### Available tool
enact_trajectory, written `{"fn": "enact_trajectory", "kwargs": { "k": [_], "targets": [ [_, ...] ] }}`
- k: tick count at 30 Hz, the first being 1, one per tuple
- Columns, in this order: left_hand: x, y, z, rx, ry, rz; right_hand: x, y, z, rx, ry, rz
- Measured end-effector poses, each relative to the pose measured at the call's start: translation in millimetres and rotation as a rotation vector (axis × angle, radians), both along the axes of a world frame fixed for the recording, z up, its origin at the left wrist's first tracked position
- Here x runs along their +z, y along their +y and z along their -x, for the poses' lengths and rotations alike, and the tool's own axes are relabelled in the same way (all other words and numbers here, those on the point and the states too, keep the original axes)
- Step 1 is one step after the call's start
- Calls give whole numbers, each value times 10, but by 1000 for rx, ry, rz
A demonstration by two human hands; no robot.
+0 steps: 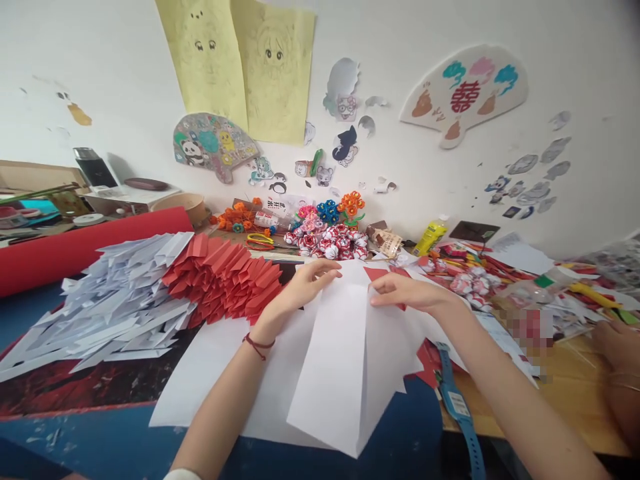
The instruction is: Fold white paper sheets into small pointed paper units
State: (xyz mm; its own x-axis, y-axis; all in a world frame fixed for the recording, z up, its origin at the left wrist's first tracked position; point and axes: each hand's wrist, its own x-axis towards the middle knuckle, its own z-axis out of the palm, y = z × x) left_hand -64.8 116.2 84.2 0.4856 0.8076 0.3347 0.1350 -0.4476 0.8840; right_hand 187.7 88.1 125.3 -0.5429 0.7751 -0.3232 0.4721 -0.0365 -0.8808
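Note:
A folded sheet of white paper [333,360] stands out in front of me, with a long crease down its right side and its near end lifted. My left hand [305,287] has its fingers curled together at the far left edge of this paper. At the far right edge, the thumb and fingers of my right hand [400,292] close on the paper. Beneath lie larger white sheets [210,380]. A red paper piece [375,273] shows just behind my right fingers.
Heaps of folded white strips [120,300] and red strips [225,277] lie left, before a red roll [100,243]. Paper flowers [333,240], scissors [261,241] and a yellow bottle [431,235] stand behind. A blue watch [457,403] lies right, near another person's hand [620,347].

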Motion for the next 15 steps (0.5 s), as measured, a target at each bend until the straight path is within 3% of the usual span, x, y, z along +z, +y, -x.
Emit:
{"fn": "enact_trajectory", "kwargs": {
  "k": [4, 9, 15],
  "targets": [
    [-64, 13, 27, -48, 242, -85, -362, 216, 60, 110, 14, 46],
    [-133, -26, -59, 27, 550, -190, -539, 323, 131, 125, 64, 53],
    [-253, 43, -176, 94, 515, -237, -665, 321, 140, 89, 152, -11]
  ]
}}
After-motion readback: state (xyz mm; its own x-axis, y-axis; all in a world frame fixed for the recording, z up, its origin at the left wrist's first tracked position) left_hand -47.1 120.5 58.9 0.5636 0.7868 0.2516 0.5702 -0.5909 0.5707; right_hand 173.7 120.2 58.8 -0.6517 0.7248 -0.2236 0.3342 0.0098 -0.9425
